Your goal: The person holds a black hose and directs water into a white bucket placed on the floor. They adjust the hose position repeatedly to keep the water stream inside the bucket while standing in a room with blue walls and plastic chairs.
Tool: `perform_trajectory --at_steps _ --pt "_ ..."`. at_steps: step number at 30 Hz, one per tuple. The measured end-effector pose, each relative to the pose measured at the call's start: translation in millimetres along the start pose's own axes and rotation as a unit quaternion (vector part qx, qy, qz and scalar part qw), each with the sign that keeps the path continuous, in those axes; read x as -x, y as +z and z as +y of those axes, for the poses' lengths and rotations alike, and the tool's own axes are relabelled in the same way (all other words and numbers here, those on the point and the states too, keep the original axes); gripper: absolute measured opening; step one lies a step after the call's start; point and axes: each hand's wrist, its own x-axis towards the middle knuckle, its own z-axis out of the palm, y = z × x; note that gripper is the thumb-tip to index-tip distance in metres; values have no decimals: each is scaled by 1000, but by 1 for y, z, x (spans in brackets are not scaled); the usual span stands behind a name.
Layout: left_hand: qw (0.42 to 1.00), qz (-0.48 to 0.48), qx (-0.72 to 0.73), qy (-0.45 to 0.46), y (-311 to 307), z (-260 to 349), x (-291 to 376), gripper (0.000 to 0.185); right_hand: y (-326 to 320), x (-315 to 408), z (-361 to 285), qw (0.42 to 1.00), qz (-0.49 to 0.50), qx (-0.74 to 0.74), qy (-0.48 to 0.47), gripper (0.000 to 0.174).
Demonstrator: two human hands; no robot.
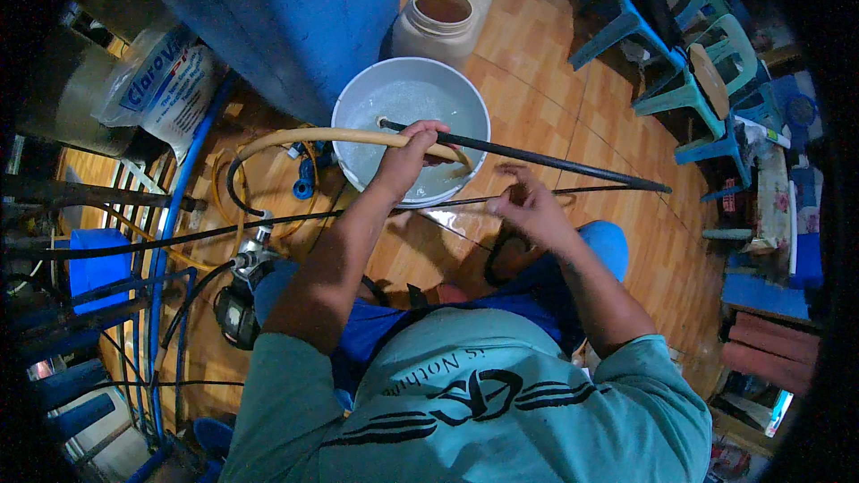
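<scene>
Over a white bucket (pixel 342 104) holding cloudy liquid, my left hand (pixel 411 157) is closed around a tan hose (pixel 302 136) and a black hose (pixel 537 159). The tan hose curves down to the bucket's right inner side. A pale fitting (pixel 383 122) tips the black hose above the liquid. My right hand (pixel 527 211), slightly blurred, is right of the bucket with fingers apart and nothing seen in it. A thinner black line (pixel 463 201) passes beside that hand. By my left knee is a motor pump (pixel 251 272) with a metal head and hoses attached.
Behind the bucket stands a cut-open plastic jug (pixel 433 33). Left are a filled plastic sack (pixel 164 90), a blue metal rack (pixel 158 282), a blue container (pixel 100 268) and coiled amber tubing (pixel 218 178). Plastic chairs (pixel 698 90) line the right. A blue roll (pixel 303 188) lies near the bucket.
</scene>
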Motion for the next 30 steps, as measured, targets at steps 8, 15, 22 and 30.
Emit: perform_trajectory --at_steps 8,15,22,30 --pt "1000 -15 24 -7 -3 -1 -2 29 -8 -55 -27 990 -46 -94 -98 44" --pt "1000 -5 17 -1 -4 2 0 36 -8 -78 -27 984 10 -66 -167 24" --pt "998 -29 37 43 0 33 12 39 -13 -92 -12 961 124 63 -240 23" --pt "995 -41 85 45 -9 42 6 45 -13 -101 1 963 136 91 -214 23"
